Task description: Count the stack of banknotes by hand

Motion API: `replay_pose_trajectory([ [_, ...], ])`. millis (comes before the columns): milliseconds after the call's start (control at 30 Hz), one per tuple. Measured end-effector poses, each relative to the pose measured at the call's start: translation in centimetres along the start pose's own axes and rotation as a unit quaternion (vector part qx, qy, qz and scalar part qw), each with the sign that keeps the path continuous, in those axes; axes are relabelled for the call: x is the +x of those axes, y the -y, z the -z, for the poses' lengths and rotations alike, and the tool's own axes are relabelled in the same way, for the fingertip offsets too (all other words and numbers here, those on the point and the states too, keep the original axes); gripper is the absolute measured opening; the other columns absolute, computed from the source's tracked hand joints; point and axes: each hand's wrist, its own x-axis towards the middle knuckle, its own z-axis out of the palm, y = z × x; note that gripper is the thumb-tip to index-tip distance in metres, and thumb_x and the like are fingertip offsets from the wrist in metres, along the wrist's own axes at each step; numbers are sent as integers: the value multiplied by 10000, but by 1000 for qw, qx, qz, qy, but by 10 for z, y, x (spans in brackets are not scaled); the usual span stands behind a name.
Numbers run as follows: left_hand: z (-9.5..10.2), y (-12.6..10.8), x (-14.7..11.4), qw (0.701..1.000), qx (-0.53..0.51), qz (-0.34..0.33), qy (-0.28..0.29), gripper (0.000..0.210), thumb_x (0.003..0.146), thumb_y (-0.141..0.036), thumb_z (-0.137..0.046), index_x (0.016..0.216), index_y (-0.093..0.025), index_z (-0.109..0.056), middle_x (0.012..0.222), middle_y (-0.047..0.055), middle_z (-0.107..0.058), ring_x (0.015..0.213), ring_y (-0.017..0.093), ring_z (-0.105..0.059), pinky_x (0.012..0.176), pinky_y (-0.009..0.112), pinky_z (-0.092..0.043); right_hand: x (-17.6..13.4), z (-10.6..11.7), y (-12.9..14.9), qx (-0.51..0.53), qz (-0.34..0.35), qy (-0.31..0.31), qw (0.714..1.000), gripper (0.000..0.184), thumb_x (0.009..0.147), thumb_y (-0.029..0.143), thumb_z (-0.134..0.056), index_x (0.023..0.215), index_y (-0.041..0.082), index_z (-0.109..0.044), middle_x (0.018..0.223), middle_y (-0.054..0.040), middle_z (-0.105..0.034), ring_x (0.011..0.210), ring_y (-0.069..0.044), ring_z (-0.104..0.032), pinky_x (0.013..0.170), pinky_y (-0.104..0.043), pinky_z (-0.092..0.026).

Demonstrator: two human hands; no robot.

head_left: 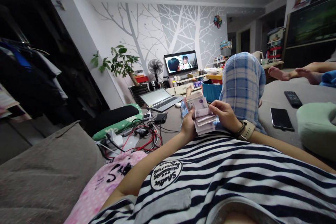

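Observation:
A fanned bundle of banknotes [199, 104] is held over my lap, its notes spread in several layers. My left hand [188, 126] wraps the left edge of the bundle, thumb on top and the other fingers hidden beneath. At the right edge, my right hand [226, 114] is closed with thumb and forefinger pinching a note; its other fingers are curled. A watch with a pale strap [248, 130] and a dark bracelet are on the right wrist. My raised knee in blue plaid trousers [241, 80] stands just behind the right hand.
A laptop [160, 98] and mouse [178, 105] lie ahead on the left, with tangled cables [151, 136] nearer. On my right are a phone [281, 119], a remote control [292, 98] and a green neck pillow [315, 122]. Another person's bare feet [280, 73] rest beyond.

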Motion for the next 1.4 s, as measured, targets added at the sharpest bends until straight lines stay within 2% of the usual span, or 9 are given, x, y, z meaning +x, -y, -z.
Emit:
replay_pose_trajectory([
  [100,2,3,2,1000,-6,-14,11,467,891,-421,-655,1269,-147,-655,1150,132,-771,1165,340,-692,1044,491,-529,1,1,-2,-4,-20,35,999,534,825,683,-653,619,192,-607,589,-16,-602,546,-125,-430,540,-288,-345],
  [167,3,5,4,999,-7,-30,11,475,899,-416,-648,1293,-150,-645,1173,128,-766,1186,337,-682,1061,493,-518,2,1,-4,0,-44,47,998,537,791,695,-682,615,197,-587,577,-13,-600,530,-124,-433,529,-288,-339],
  [300,5,6,3,999,4,-38,6,449,883,-349,-671,1271,-124,-660,1150,137,-772,1194,335,-679,1070,488,-511,5,1,-10,0,-62,8,998,515,648,645,-827,676,207,-557,595,30,-543,547,-120,-446,529,-277,-337],
  [400,6,5,1,999,19,-41,7,421,838,-270,-706,1218,-91,-688,1116,152,-779,1189,349,-679,1073,500,-504,6,0,-13,-9,-61,-20,998,520,617,610,-858,781,210,-569,623,46,-535,571,-124,-455,542,-274,-342],
  [467,7,4,-1,999,25,-45,9,413,799,-232,-734,1183,-83,-703,1105,152,-781,1185,354,-680,1076,507,-499,6,0,-15,-12,-59,-23,998,523,624,610,-850,807,214,-562,619,53,-520,573,-127,-447,540,-274,-337],
  [667,8,5,-1,999,27,-45,10,376,761,-195,-752,1117,-78,-729,1078,151,-787,1182,346,-682,1094,500,-484,5,1,-14,-37,-36,1,999,480,717,613,-778,658,209,-526,608,38,-459,588,-127,-400,538,-282,-321],
  [967,2,4,3,1000,-7,-8,-7,483,884,-390,-657,1286,-123,-669,1120,133,-781,1151,329,-702,1059,476,-520,3,0,-13,-21,-33,-17,999,452,699,592,-801,683,204,-569,613,34,-489,575,-123,-411,547,-284,-330],
  [1400,-7,-3,-7,999,-3,5,-34,276,880,-258,-574,1068,-128,-728,991,121,-794,1075,319,-725,951,429,-575,0,-3,-5,10,-17,-1,1000,473,707,631,-794,715,198,-605,644,21,-533,604,-127,-443,566,-278,-360],
])
